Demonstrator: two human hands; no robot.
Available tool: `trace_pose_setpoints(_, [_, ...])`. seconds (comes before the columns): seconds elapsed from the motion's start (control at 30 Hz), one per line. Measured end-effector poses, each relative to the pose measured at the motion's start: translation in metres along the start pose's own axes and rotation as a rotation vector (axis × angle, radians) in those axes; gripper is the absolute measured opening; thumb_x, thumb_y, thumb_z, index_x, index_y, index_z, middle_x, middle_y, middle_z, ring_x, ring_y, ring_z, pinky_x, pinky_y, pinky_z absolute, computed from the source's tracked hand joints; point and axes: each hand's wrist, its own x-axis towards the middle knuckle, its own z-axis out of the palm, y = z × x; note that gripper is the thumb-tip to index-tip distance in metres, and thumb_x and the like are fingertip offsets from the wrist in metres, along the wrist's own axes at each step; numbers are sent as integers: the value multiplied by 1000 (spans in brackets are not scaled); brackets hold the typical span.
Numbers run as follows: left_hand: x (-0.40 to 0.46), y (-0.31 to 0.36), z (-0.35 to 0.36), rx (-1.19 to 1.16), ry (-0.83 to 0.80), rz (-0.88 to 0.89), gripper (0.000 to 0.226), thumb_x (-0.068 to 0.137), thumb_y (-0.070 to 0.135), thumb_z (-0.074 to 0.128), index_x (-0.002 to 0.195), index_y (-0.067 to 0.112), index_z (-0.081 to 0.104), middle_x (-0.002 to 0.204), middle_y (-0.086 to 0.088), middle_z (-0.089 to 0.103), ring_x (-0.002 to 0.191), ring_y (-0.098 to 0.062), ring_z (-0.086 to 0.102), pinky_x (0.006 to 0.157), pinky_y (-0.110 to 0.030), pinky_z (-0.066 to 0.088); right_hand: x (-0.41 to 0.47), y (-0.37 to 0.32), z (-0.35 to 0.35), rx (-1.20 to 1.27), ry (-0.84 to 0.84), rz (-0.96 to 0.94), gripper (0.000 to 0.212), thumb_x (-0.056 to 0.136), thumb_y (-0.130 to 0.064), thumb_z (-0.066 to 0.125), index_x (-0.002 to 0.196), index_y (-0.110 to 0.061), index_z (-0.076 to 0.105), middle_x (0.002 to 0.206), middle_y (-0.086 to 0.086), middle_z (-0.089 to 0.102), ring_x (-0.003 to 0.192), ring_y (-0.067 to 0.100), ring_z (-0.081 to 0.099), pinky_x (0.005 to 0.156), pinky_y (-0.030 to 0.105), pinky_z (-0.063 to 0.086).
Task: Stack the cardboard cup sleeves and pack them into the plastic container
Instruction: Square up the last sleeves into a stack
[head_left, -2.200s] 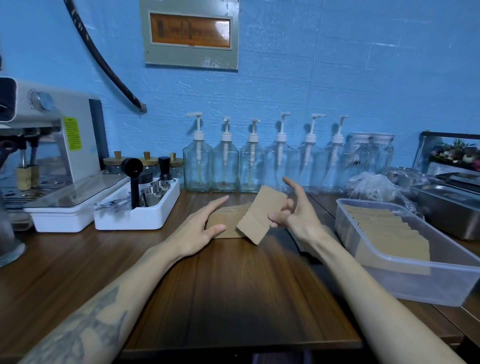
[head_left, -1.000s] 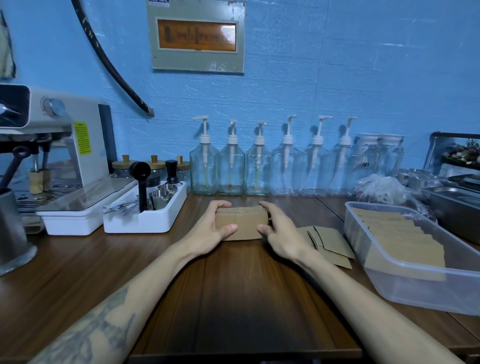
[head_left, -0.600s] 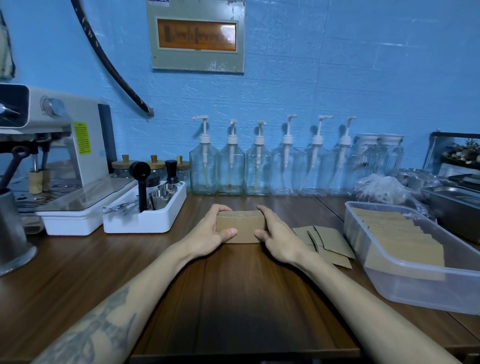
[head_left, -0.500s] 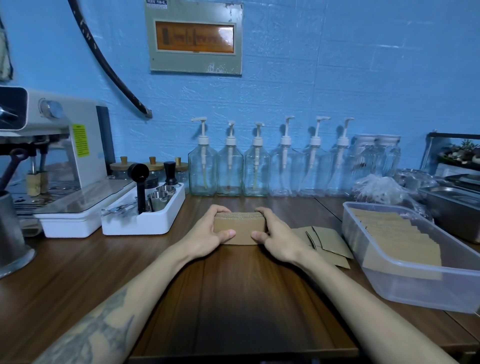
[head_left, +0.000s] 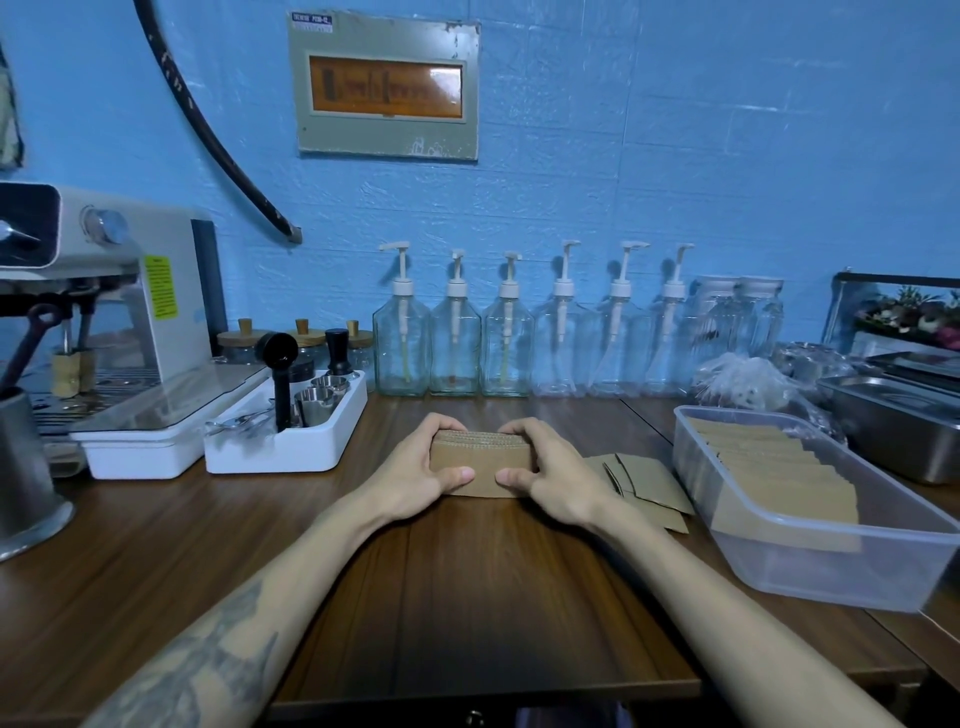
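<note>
Both hands, left hand (head_left: 415, 475) and right hand (head_left: 553, 480), clamp the stack (head_left: 483, 462); the container (head_left: 831, 566) lies right of it, nearer the right hand.

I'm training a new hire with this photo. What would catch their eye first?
Probably the stack of cardboard cup sleeves at the centre of the wooden counter, squeezed between the left hand and right hand. Next, the row of clear pump bottles along the blue wall, and the plastic container at right, already lined with sleeves.
</note>
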Motion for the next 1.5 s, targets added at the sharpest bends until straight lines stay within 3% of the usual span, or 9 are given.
trace_pose_setpoints(0.2, [0, -3, -3, 0, 3, -10, 38, 86, 19, 75, 114, 28, 50, 110, 1, 62, 101, -19, 63, 92, -39, 53, -3, 7, -11, -20, -20, 32, 63, 85, -43, 71, 140, -30, 43, 127, -10, 51, 107, 8, 54, 91, 25, 44])
trace_pose_setpoints(0.47, [2, -13, -9, 18, -16, -45, 36, 89, 24, 71, 112, 38, 47, 111, 3, 61, 103, -19, 62, 95, -44, 51, -7, 29, -38, -263, 149, 151, 43, 96, -37, 57, 135, -17, 51, 128, 5, 50, 122, 21, 49, 105, 39, 41])
trace_pose_setpoints(0.6, [1, -12, -11, 30, -46, -48, 42, 90, 24, 70, 124, 36, 49, 119, 2, 61, 107, -17, 62, 99, -44, 50, -22, 35, -50, -442, 181, 283, 44, 97, -41, 51, 134, -18, 51, 134, 4, 44, 128, 25, 41, 95, 42, 45])
trace_pose_setpoints(0.77, [0, -10, -11, 51, -42, -34, 44, 90, 24, 70, 127, 33, 49, 123, 3, 58, 109, -15, 60, 100, -42, 49, -33, 36, -51, -613, 85, 440, 48, 99, -44, 41, 118, -3, 58, 130, 15, 43, 123, 35, 40, 92, 44, 43])
trace_pose_setpoints(0.87, [-1, -9, -11, 55, -39, -33, 42, 90, 24, 70, 126, 33, 49, 123, 2, 58, 109, -15, 59, 100, -42, 49, -37, 36, -50, -614, 30, 524, 58, 101, -48, 31, 121, -3, 62, 133, 20, 43, 123, 38, 40, 99, 45, 38])
trace_pose_setpoints(0.97, [-2, -8, -11, 51, -47, -33, 40, 91, 24, 69, 125, 34, 50, 122, 1, 57, 109, -16, 59, 100, -44, 49, -37, 35, -49, -622, -17, 519, 50, 104, -41, 23, 126, -11, 56, 134, 22, 46, 123, 41, 40, 103, 47, 33])
trace_pose_setpoints(1.13, [-2, -8, -12, 40, -59, -41, 40, 91, 24, 69, 125, 34, 49, 122, 0, 58, 109, -18, 60, 100, -46, 49, -32, 39, -48, -589, -4, 527, 37, 99, -32, 41, 132, -18, 51, 137, 17, 44, 122, 44, 44, 103, 46, 36])
trace_pose_setpoints(1.3, [-2, -6, -11, 56, -52, -35, 41, 92, 22, 68, 127, 30, 49, 122, -2, 57, 109, -18, 59, 99, -42, 49, -32, 41, -50, -478, 52, 375, 51, 98, -23, 42, 148, -24, 32, 143, 15, 41, 123, 41, 47, 103, 46, 40])
trace_pose_setpoints(1.5, [-4, -2, -10, 60, -44, -24, 41, 92, 19, 68, 128, 26, 49, 123, -5, 56, 109, -19, 59, 97, -38, 50, -29, 44, -45, -434, 39, 479, 39, 100, -36, 39, 129, -13, 52, 133, 18, 47, 122, 37, 41, 102, 40, 35])
